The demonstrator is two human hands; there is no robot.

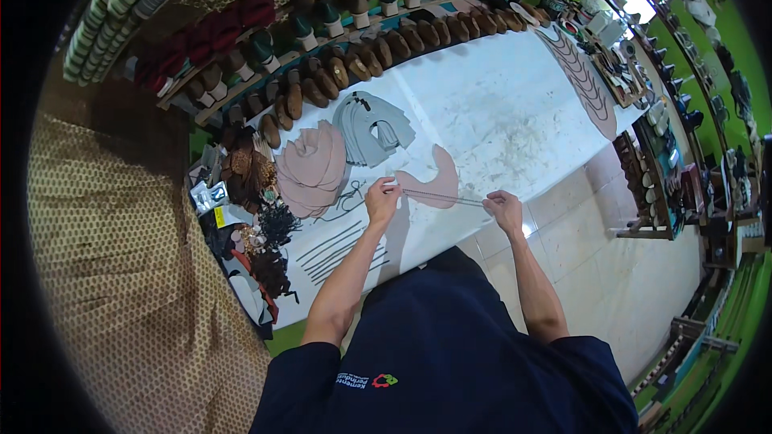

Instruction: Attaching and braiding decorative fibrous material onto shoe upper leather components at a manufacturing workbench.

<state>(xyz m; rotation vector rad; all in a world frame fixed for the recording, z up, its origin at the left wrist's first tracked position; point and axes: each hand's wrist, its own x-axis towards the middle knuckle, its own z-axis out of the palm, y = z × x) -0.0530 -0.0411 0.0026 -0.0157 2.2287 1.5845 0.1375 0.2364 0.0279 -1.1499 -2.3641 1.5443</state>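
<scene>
My left hand (381, 198) pinches one end of a thin pink strip (441, 197), and my right hand (505, 209) holds its other end, so the strip is stretched between them. It hangs just above a curved pink leather piece (437, 175) lying on the white worktable (498, 112). To the left of my left hand lie a pile of pink cut pieces (312, 167) and a stack of grey cut pieces (371, 127). Several thin dark strips (342, 251) lie on the table below my left hand.
Rows of brown shoe lasts and shoes (378, 48) fill shelves behind the table. Dark scraps and small items (257, 225) crowd the table's left end. More pink cut pieces (587, 80) fan out at the far right. A tiled floor (611, 273) and racks lie to the right.
</scene>
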